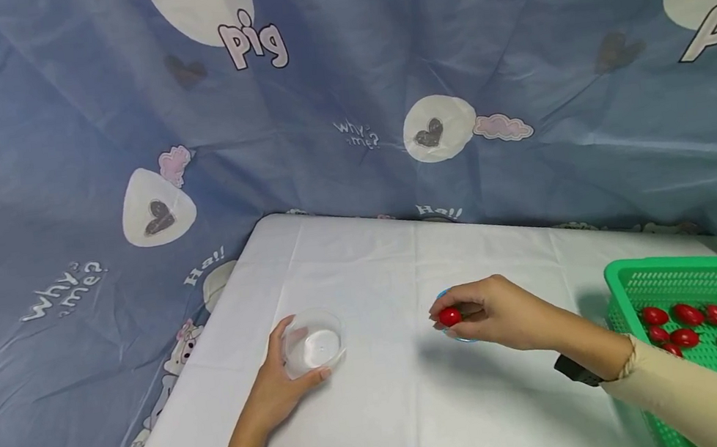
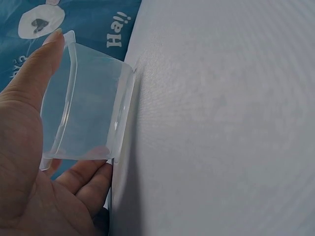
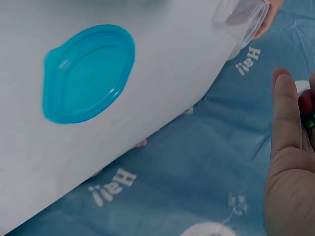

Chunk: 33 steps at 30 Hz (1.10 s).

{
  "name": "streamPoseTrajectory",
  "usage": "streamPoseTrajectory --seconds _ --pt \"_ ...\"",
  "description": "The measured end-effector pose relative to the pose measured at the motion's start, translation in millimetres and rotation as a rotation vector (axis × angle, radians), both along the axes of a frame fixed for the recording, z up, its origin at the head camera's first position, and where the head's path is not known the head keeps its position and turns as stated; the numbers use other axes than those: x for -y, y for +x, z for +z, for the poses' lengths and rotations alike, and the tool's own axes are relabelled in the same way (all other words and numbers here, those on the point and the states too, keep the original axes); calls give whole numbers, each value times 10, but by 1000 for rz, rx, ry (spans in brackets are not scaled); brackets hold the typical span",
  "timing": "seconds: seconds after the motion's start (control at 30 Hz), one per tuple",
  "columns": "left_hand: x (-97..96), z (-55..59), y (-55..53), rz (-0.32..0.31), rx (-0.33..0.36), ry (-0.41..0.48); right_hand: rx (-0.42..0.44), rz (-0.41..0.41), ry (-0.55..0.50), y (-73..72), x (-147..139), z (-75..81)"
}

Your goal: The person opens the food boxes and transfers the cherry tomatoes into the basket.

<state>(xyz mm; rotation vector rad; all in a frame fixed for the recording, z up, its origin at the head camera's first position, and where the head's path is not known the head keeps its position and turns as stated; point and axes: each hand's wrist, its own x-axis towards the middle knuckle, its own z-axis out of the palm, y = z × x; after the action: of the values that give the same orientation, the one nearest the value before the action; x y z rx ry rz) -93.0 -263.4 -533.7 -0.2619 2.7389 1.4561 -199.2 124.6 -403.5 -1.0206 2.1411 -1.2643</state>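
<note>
On the white table, my left hand [image 1: 274,391] grips a clear plastic container [image 1: 322,347], fingers and thumb around its side. In the left wrist view, the container [image 2: 91,103] shows nothing inside. My right hand [image 1: 511,313] pinches a red cherry tomato [image 1: 450,316] between thumb and fingers, to the right of the container. A bit of green stem on the tomato [image 3: 306,103] appears in the right wrist view. Below the right hand lies a translucent blue lid [image 3: 91,73], flat on the table; in the head view that hand mostly hides it.
A green plastic basket [image 1: 702,264] stands at the table's right side, with several cherry tomatoes [image 1: 686,315] in it. Blue patterned cloth [image 1: 328,72] hangs behind and to the left of the table. The table's left edge [image 1: 211,329] lies close to the container.
</note>
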Motion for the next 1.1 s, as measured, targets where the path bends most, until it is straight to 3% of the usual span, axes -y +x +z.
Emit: streamPoseTrajectory --seconds 0.2,0.37,0.67,0.87,1.1 --pt "-14 1 -1 2 5 2 -32 -46 -50 71 -312 40" --pt "-30 2 2 -3 11 4 -78 -166 -90 126 -667 96" --pt "-12 26 -7 6 24 0 -144 -433 85 235 -1400 115" --pt "-20 15 -3 18 25 -6 -167 -597 141 269 -1918 -77" --pt "-11 29 0 9 30 -4 -338 -749 291 318 -2351 -442"
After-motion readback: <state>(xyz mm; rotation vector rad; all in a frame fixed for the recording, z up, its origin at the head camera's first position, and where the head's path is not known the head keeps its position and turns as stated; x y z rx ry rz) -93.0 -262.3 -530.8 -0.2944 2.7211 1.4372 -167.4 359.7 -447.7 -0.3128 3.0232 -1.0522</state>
